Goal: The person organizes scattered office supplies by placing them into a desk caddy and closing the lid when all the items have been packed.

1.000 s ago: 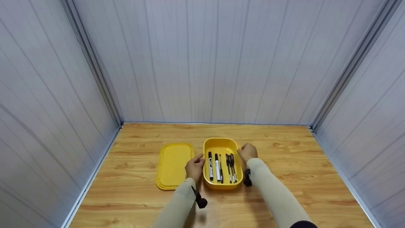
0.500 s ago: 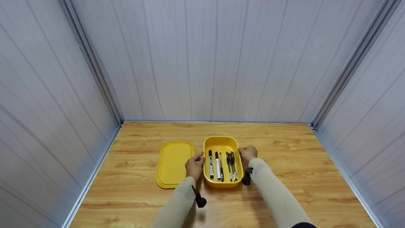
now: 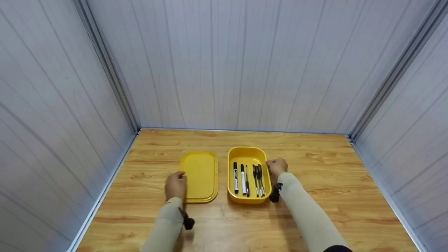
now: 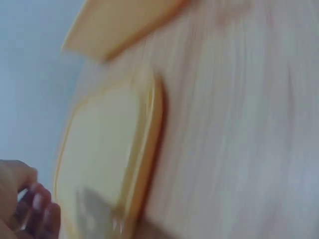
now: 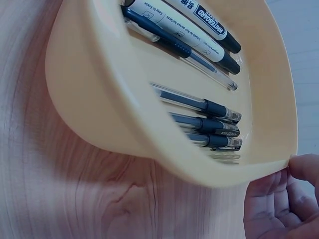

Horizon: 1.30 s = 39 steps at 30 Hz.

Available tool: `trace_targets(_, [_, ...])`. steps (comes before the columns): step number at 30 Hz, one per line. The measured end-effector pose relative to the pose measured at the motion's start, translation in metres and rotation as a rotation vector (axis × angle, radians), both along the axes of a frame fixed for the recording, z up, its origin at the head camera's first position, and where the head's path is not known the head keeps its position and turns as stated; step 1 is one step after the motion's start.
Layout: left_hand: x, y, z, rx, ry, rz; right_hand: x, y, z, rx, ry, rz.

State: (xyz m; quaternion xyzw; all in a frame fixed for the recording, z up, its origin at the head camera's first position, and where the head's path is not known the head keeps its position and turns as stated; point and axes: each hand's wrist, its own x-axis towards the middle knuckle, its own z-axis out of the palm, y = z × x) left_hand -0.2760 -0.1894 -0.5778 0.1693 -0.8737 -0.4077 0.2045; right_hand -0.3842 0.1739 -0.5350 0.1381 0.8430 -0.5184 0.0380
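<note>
A yellow plastic box (image 3: 249, 200) stands on the table with two whiteboard markers (image 5: 195, 22) and several pens (image 5: 219, 110) lying inside. At its right side my right hand (image 3: 278, 167) pinches the rim, the thumb on the edge and the fingers below, as the right wrist view shows. Left of the box lies its flat yellow lid (image 3: 201, 176). My left hand (image 3: 175, 185) is at the lid's left edge with loosely bent fingers. The left wrist view is blurred; there the fingers (image 4: 37, 211) are beside the lid, and whether they touch it I cannot tell.
Everything rests on a wood-grain table (image 3: 315, 210). A pale panelled wall (image 3: 224, 70) rises behind it, with further walls at the left and right. A narrow strip of table separates the lid from the box.
My left hand has left the box's left side and moved left across to the far edge of the lid. The right hand stays at the box's right rim.
</note>
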Motion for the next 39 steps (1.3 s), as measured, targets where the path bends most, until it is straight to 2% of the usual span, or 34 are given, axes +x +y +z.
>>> trace_targets(2, [0.011,-0.016,-0.004,-0.012,-0.055,0.034,0.001,0.001,0.0,0.003,0.0,-0.001])
trace_targets(4, [0.02,-0.026,-0.009,-0.011,-0.109,0.042,0.003,0.002,0.0,0.001,-0.001,-0.003])
trace_targets(7, [0.03,-0.033,-0.015,-0.007,-0.172,0.031,0.005,0.004,0.0,-0.006,-0.011,-0.003])
trace_targets(10, [0.036,-0.035,-0.018,-0.005,-0.194,0.027,0.007,0.004,-0.002,-0.026,-0.028,0.0])
trace_targets(19, [0.037,-0.03,-0.02,-0.015,-0.194,0.012,0.009,0.006,-0.003,-0.064,-0.041,-0.032])
trace_targets(26, [0.04,-0.028,-0.017,-0.022,-0.184,0.013,0.008,0.006,-0.005,0.006,-0.007,-0.009])
trace_targets(32, [0.043,-0.029,-0.02,-0.021,-0.178,0.056,0.012,0.002,-0.003,-0.036,-0.036,-0.015])
trace_targets(39, [0.043,-0.03,-0.02,0.022,-0.116,0.116,0.013,0.001,-0.003,-0.045,-0.036,-0.024])
